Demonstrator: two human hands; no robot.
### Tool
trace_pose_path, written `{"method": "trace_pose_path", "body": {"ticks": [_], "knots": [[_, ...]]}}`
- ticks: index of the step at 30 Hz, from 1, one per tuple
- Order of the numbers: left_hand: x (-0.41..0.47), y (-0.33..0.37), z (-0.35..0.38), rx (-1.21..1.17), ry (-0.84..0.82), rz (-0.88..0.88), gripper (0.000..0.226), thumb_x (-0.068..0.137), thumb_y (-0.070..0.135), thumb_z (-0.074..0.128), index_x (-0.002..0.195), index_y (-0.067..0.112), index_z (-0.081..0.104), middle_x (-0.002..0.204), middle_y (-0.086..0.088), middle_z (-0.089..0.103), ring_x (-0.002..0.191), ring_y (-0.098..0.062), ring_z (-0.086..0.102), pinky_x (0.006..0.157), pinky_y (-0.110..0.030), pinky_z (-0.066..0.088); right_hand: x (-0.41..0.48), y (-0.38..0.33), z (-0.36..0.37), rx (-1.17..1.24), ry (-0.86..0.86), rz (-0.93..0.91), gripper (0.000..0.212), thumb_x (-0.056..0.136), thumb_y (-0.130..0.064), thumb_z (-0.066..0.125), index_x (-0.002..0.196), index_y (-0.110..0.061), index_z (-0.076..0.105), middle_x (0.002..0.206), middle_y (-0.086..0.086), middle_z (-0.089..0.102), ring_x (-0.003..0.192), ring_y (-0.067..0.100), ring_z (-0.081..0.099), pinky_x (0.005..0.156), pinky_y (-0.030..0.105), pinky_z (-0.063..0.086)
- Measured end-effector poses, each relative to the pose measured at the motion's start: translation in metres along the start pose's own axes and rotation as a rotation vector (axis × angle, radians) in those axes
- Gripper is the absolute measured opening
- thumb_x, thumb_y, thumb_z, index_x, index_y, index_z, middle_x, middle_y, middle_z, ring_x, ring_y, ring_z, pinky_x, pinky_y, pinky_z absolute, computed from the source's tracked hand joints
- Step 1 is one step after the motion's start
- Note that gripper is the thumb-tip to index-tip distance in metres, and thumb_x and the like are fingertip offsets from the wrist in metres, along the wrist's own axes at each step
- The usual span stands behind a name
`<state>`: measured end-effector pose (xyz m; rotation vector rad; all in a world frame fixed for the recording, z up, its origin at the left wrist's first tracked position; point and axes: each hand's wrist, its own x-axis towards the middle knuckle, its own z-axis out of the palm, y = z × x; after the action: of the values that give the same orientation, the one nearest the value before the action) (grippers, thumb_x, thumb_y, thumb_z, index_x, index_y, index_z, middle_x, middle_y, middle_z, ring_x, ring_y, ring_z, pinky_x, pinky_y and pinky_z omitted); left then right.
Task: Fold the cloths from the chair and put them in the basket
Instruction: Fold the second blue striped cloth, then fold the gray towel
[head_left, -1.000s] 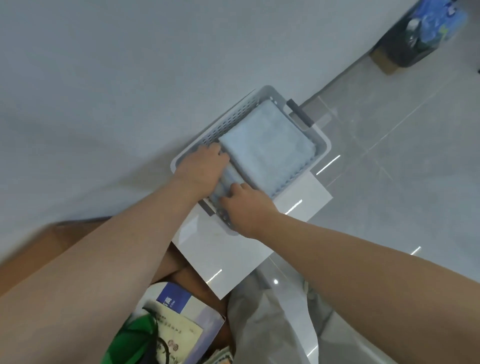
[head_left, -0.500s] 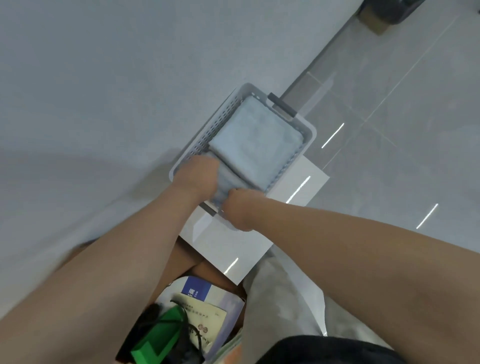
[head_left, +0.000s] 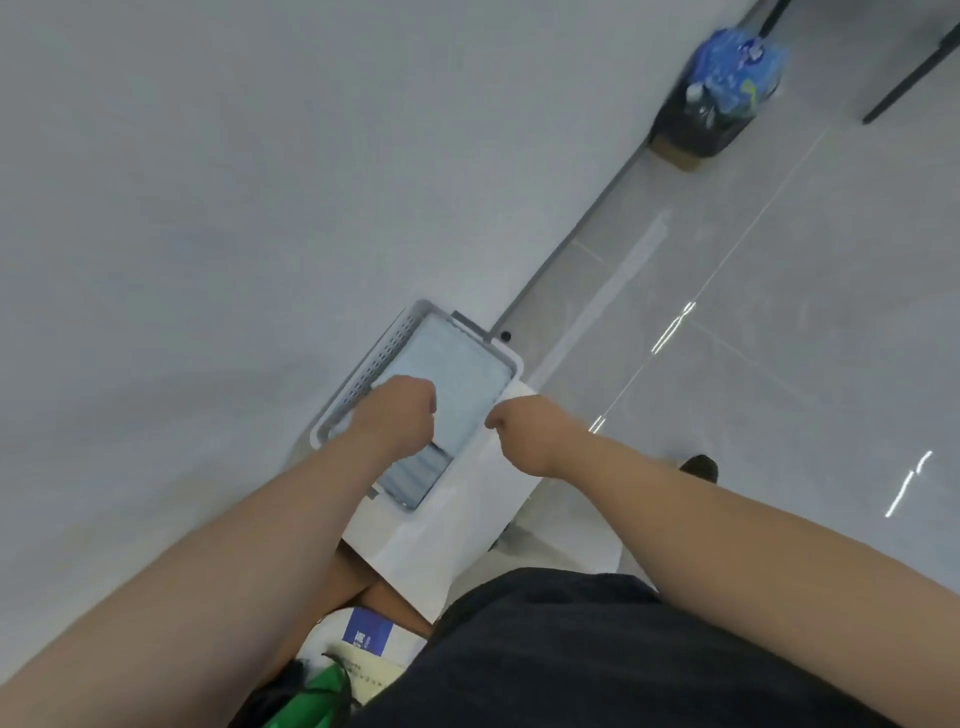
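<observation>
A white slotted basket (head_left: 363, 375) stands on a white board (head_left: 441, 540) against the wall. A folded light blue cloth (head_left: 460, 384) lies flat inside and fills most of it. A second folded cloth (head_left: 415, 475) shows at the basket's near end. My left hand (head_left: 400, 413) hovers over the near half of the basket, fingers curled under, with nothing visible in it. My right hand (head_left: 519, 431) is just right of the basket over the board, also curled, and it holds nothing. The chair is not in view.
A grey wall (head_left: 208, 208) runs along the left, close behind the basket. Glossy floor tiles (head_left: 753, 338) spread to the right. A black bag of blue bottles (head_left: 714, 98) stands far off by the wall. A box with a booklet (head_left: 366, 631) and a green item (head_left: 314, 696) sits below.
Both hands have come off the cloth stack at the basket's near end. The right hand moved out to the right of the basket. The camera has pulled back and up.
</observation>
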<state>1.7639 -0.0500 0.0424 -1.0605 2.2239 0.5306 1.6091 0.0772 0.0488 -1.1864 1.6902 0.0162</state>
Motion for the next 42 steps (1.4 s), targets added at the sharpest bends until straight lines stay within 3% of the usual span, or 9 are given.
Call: {"method": "trace_pose_path", "body": {"ticks": [8,12,15,18,22,29,33,39,42], "knots": [[0.07,0.241,-0.092,-0.157,0.099,0.054,0.018,0.092,0.023,0.051,0.094,0.02,0.069,0.101,0.0,0.07,0.096,-0.021,0.064,0.083,-0.037,0.056,-0.078,0.208,-0.168,0.318,0.283,0.136,0.034,0.103,-0.013,0.042,0.128,-0.016,0.066,0.135,0.003,0.061,0.12,0.021,0.059,0.095,0.023,0.044],[0.107,0.389,-0.154,-0.246,0.147,0.156,0.016,0.092,0.024,0.058,0.098,0.018,0.072,0.103,0.0,0.071,0.1,-0.02,0.064,0.085,-0.032,0.053,-0.138,0.315,-0.271,0.352,0.39,0.187,0.032,0.102,-0.013,0.043,0.122,-0.017,0.068,0.131,0.002,0.063,0.115,0.019,0.06,0.09,0.021,0.043],[0.131,0.492,-0.204,-0.353,0.176,0.233,0.016,0.091,0.023,0.062,0.098,0.016,0.074,0.1,0.0,0.073,0.095,-0.019,0.068,0.086,-0.032,0.053,-0.175,0.381,-0.351,0.34,0.502,0.228,0.031,0.101,-0.013,0.045,0.119,-0.016,0.07,0.13,0.002,0.064,0.116,0.02,0.06,0.094,0.025,0.046],[0.167,0.58,-0.245,-0.445,0.175,0.28,0.007,0.086,0.025,0.066,0.086,0.023,0.072,0.09,0.004,0.074,0.083,-0.017,0.072,0.081,-0.034,0.057,-0.198,0.437,-0.427,0.375,0.603,0.236,0.03,0.099,-0.011,0.047,0.117,-0.014,0.071,0.126,0.004,0.066,0.114,0.021,0.061,0.098,0.029,0.047],[0.237,0.684,-0.295,-0.547,0.112,0.34,0.006,0.088,0.021,0.066,0.084,0.023,0.07,0.082,0.005,0.072,0.067,-0.009,0.071,0.068,-0.026,0.056,-0.204,0.52,-0.517,0.446,0.681,0.254,0.03,0.099,-0.014,0.046,0.117,-0.019,0.071,0.119,-0.001,0.068,0.107,0.017,0.064,0.096,0.031,0.05],[0.438,0.862,-0.392,-0.72,0.018,0.31,0.006,0.088,0.012,0.064,0.087,0.015,0.069,0.082,0.0,0.071,0.064,-0.01,0.069,0.061,-0.024,0.052,-0.166,0.698,-0.71,0.481,0.727,0.368,0.028,0.1,-0.016,0.047,0.116,-0.02,0.07,0.114,-0.001,0.068,0.099,0.016,0.064,0.084,0.027,0.05],[0.537,0.961,-0.475,-0.714,-0.04,0.293,0.009,0.088,0.009,0.062,0.084,0.013,0.069,0.084,-0.005,0.072,0.065,-0.014,0.068,0.063,-0.028,0.056,-0.146,0.772,-0.831,0.381,0.651,0.446,0.032,0.101,-0.016,0.045,0.122,-0.018,0.068,0.123,0.002,0.067,0.107,0.02,0.062,0.089,0.026,0.047],[0.649,1.077,-0.588,-0.734,-0.044,0.283,0.011,0.091,0.009,0.06,0.096,0.005,0.069,0.095,-0.01,0.071,0.07,-0.017,0.066,0.059,-0.022,0.053,-0.117,0.85,-0.999,0.28,0.591,0.416,0.033,0.102,-0.018,0.043,0.126,-0.018,0.067,0.128,0.0,0.065,0.116,0.02,0.06,0.094,0.026,0.045],[0.718,1.119,-0.61,-0.761,-0.093,0.194,0.014,0.091,0.01,0.059,0.098,0.002,0.068,0.1,-0.013,0.071,0.071,-0.019,0.066,0.065,-0.028,0.053,-0.08,0.909,-1.079,0.21,0.544,0.385,0.034,0.102,-0.018,0.042,0.128,-0.017,0.064,0.131,0.002,0.064,0.117,0.022,0.059,0.089,0.025,0.042]]}}
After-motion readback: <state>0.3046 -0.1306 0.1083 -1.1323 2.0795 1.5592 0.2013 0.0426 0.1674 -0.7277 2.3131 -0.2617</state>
